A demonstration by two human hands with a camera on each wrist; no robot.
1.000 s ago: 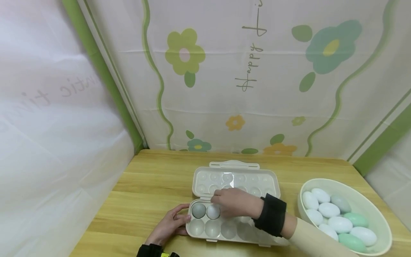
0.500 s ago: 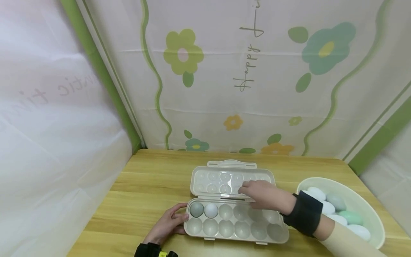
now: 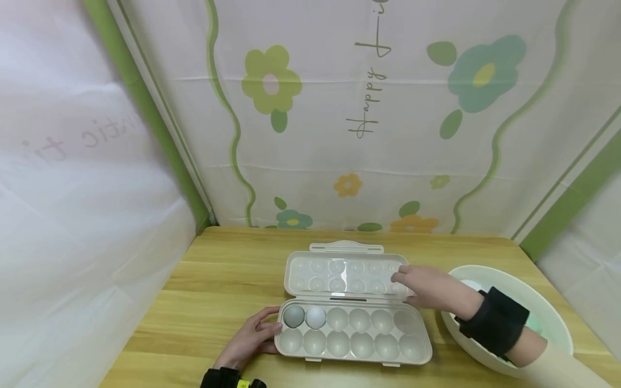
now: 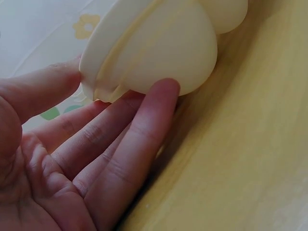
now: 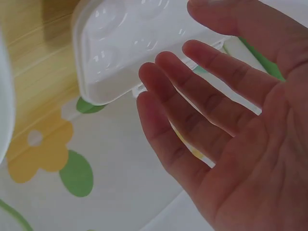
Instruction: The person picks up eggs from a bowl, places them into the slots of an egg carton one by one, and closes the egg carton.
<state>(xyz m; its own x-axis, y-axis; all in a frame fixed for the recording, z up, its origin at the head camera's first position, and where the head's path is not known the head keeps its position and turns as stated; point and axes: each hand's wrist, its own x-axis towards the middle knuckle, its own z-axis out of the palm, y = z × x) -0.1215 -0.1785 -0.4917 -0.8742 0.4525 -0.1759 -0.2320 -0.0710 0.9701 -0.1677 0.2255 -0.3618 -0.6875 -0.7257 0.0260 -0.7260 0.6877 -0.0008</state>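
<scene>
My left hand (image 3: 249,337) holds the left end of a cream plastic egg box (image 3: 350,358), which lies with its lid (image 3: 346,269) folded back. In the left wrist view the thumb is at the box's rim (image 4: 91,57) and the fingers reach under its rounded side. A grey-green egg (image 3: 293,316) and a white egg (image 3: 316,317) occupy the two leftmost back-row cups; the other cups hold nothing. Above the right end of the lid, between box and bowl, is my right hand (image 3: 434,288). Its fingers are loosely extended, with nothing in them in the right wrist view.
At the right stands a pale cream bowl (image 3: 558,323) with eggs in it, largely hidden by the right forearm and its black wristband (image 3: 497,320). Behind the wooden table (image 3: 218,280) hangs a white flowered curtain (image 3: 315,134), with more white fabric at both sides.
My right hand has left the egg box, moving right over the lid toward the bowl and uncovering the white egg in its cup. The left hand keeps its hold; the head view has shifted slightly.
</scene>
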